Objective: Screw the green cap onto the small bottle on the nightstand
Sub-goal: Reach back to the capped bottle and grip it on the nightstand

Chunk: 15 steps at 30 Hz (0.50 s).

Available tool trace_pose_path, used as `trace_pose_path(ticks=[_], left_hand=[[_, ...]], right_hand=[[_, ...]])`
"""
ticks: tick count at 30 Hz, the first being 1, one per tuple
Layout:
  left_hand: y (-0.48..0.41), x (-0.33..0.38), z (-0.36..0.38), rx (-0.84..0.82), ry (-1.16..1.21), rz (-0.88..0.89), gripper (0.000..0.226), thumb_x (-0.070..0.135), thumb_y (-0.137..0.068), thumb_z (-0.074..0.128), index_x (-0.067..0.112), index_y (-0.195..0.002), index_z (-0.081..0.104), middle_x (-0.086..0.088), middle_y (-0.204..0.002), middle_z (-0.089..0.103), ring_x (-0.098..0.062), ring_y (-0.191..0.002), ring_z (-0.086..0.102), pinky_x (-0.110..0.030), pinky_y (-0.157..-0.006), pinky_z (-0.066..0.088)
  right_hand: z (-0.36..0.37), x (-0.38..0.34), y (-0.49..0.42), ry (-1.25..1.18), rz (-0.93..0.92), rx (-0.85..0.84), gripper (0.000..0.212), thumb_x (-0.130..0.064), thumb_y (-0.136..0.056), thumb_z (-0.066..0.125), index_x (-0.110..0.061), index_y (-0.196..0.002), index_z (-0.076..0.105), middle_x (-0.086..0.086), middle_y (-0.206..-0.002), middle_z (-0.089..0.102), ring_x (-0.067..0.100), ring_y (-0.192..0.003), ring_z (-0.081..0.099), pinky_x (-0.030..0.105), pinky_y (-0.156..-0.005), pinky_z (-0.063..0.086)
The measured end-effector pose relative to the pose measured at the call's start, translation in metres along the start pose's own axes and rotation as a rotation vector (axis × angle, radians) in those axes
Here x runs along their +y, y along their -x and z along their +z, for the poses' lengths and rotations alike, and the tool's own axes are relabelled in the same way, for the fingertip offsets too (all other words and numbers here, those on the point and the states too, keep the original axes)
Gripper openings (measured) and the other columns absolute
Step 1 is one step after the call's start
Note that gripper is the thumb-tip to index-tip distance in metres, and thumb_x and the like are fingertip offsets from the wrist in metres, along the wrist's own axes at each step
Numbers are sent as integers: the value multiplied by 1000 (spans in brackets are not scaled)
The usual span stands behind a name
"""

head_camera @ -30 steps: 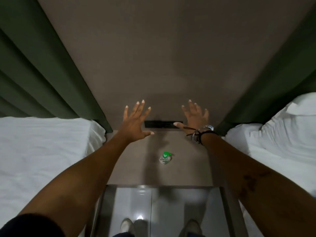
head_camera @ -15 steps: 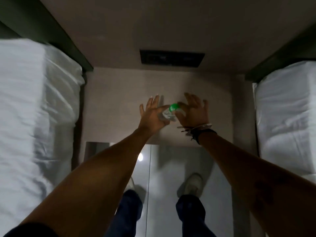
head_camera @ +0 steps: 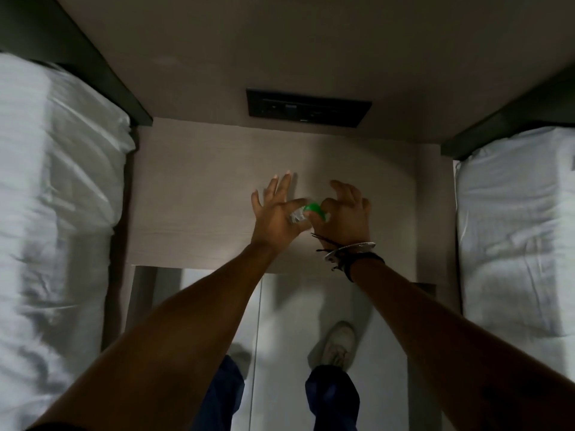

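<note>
Change: a second ago both my palms were spread flat against the wall at the top of the frame, and the small bottle [head_camera: 298, 216] lay alone on the nightstand [head_camera: 199, 194]. Now both hands have come down and met over it at the centre of the frame.

Left hand [head_camera: 275, 216]: thumb and forefinger pinch the clear body of the bottle; the other three fingers fan out loose toward the upper frame. The grip is light, at the fingertips only.

Right hand [head_camera: 343, 217]: curled like a claw, its fingertips closed round the green cap [head_camera: 315, 209]. My bracelets [head_camera: 348, 251] sit at the wrist just below.

Cap and bottle: the cap sits at the bottle's right end, touching it. Whether it is threaded on, loose on the neck or only pressed against it, I cannot tell; my fingers cover the joint.

Where it is: lifted or tipped between my hands over the middle of the nightstand top, between the two white beds [head_camera: 62, 213] at the frame's sides. I cannot tell whether it touches the surface.

Meaning: I judge the reach is finished and the screwing step is just starting. Next I would hold the bottle firm and twist the cap with my right fingers.

Risk: such a small bottle in a light pinch could spin along with the cap.
</note>
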<state>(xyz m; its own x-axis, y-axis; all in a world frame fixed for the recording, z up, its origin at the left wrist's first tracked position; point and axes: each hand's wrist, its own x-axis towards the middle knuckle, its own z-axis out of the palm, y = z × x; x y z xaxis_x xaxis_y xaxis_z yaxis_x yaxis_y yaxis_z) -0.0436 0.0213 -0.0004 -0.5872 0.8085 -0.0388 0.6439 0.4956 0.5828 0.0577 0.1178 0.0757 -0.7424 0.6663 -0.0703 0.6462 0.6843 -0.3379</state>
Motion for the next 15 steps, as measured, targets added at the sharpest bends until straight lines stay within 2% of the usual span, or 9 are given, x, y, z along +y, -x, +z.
trace_pose_path(ticks=[6,10,13,15], left_hand=[[3,21,6,77,-53,-44,37,58,-80,52,28,-94,66,-5,-159,17,-25,-146,8,-59,-110,-9],[5,28,10,115,-63,-80,36,51,-81,54,22,-98,65,-9,-159,18,-28,-146,9,-64,-110,-8],[9,35,10,126,-50,-112,47,52,-80,36,20,-101,64,-11,-158,20,-29,-146,11,-65,-109,-7],[12,36,11,138,-40,-119,44,43,-81,33,19,-102,63,-12,-157,21,-29,-146,12,-67,-109,-6]], right_hand=[[-6,19,-8,-47,-37,-49,20,-29,-73,74,-9,-76,72,13,-134,53,36,-126,40,51,-95,33],[-9,23,-14,-4,-102,-73,23,-33,-74,73,-10,-77,73,12,-134,53,35,-126,40,52,-95,32],[-7,21,-13,43,-84,-67,28,-36,-74,72,-8,-77,73,12,-131,56,35,-124,41,49,-93,33],[-3,15,-10,84,-50,-64,33,-38,-75,68,-5,-78,72,12,-130,56,35,-122,42,48,-91,33]])
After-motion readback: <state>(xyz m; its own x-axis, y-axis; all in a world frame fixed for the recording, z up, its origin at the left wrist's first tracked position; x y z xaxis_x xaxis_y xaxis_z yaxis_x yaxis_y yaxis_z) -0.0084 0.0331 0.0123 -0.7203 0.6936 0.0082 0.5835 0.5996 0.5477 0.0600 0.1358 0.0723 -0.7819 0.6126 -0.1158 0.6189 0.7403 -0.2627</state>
